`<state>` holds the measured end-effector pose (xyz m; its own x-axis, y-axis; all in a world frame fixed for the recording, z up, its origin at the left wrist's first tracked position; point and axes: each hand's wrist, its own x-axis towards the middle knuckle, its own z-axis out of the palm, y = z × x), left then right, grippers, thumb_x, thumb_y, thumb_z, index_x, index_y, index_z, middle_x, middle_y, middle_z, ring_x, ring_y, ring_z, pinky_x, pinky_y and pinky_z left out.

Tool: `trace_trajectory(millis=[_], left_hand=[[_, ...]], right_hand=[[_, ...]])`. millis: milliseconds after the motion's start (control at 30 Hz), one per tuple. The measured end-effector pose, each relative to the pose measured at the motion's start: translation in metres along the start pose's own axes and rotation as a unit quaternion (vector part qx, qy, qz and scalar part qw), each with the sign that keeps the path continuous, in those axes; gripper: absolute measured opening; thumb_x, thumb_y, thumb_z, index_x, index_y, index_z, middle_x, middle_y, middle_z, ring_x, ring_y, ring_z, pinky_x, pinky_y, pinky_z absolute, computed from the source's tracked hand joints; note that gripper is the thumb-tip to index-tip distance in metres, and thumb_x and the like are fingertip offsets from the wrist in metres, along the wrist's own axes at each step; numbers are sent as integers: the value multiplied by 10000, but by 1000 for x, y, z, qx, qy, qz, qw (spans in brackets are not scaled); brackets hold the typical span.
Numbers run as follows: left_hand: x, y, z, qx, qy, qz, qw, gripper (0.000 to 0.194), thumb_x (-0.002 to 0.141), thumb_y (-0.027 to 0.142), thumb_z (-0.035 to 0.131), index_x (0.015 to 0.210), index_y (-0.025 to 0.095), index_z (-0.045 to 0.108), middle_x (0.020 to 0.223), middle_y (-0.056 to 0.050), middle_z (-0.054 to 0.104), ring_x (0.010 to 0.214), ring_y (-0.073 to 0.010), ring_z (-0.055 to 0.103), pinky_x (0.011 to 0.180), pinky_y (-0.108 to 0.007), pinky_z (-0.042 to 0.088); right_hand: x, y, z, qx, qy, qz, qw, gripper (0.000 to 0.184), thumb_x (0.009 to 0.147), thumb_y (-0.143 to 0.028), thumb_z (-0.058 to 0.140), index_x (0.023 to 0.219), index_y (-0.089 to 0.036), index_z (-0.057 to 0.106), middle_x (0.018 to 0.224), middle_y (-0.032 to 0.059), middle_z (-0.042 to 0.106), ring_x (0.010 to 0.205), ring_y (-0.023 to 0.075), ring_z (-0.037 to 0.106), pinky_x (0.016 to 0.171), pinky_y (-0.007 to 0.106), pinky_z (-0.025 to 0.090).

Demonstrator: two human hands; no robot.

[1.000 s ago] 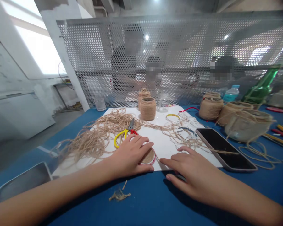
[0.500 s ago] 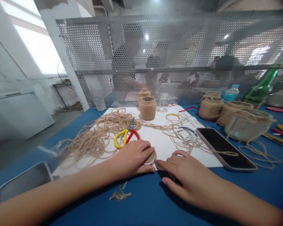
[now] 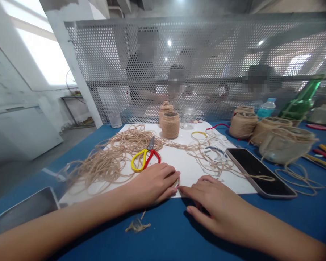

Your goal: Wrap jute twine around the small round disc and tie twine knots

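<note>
Left hand: lower centre of the frame, the hand (image 3: 158, 185) lies palm down, its fingers close together over a small round piece (image 3: 179, 179); whether they clamp it I cannot tell.
Right hand: right of the lower centre, the hand (image 3: 213, 197) has its index finger reaching to the piece's right edge, thumb spread apart from it; contact is too fine to tell.
Round piece: lower centre, near the front edge of a white sheet (image 3: 186, 163), mostly hidden by the left hand, a pinkish rim showing.
Scissors: just above the left hand, the scissors (image 3: 151, 143) have one yellow and one red handle, blades pointing up the frame.
Twine: a loose heap of twine (image 3: 103, 163) sprawls left of centre, partly over the sheet.
Jars, centre: a twine-wrapped jar (image 3: 170, 127) stands upright, with a clear jar (image 3: 188, 119) behind it to the right.
Yellow ring: right of the clear jar and lower, the ring (image 3: 199, 133) is on the sheet.
Phone: right of centre, the phone (image 3: 260, 170) lies screen up with a strand across it.
Right side: a glass jar (image 3: 279, 146) with twine about its neck; behind it a green bottle (image 3: 301, 98) leans.
Scrap: lower centre, a frayed scrap (image 3: 138, 226) on the blue worktop (image 3: 163, 243).
</note>
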<state>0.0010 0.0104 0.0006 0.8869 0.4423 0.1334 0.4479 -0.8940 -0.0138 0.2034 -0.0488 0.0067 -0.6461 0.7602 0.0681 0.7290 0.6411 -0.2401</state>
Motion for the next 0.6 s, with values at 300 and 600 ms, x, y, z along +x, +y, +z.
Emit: trace_trajectory(millis=[300,600], left_hand=[[-1,-3,3,15,-2,11,1000,414,891,416,337,1189,153,454,1081,-122,522,978,-248,474,870,-390,371],[-4,-7,-10,-52,22,-26,998,612,724,290,535,1297,193,342,1218,-101,486,1110,-252,421,978,-445,211]], right_hand=[[1,1,2,-6,-3,-3,1000,192,857,-278,425,1002,-204,528,873,33,629,799,181,530,800,348,325],[0,2,-3,-10,0,-5,1000,155,854,-265,431,960,-207,528,838,24,626,793,179,540,791,353,328]])
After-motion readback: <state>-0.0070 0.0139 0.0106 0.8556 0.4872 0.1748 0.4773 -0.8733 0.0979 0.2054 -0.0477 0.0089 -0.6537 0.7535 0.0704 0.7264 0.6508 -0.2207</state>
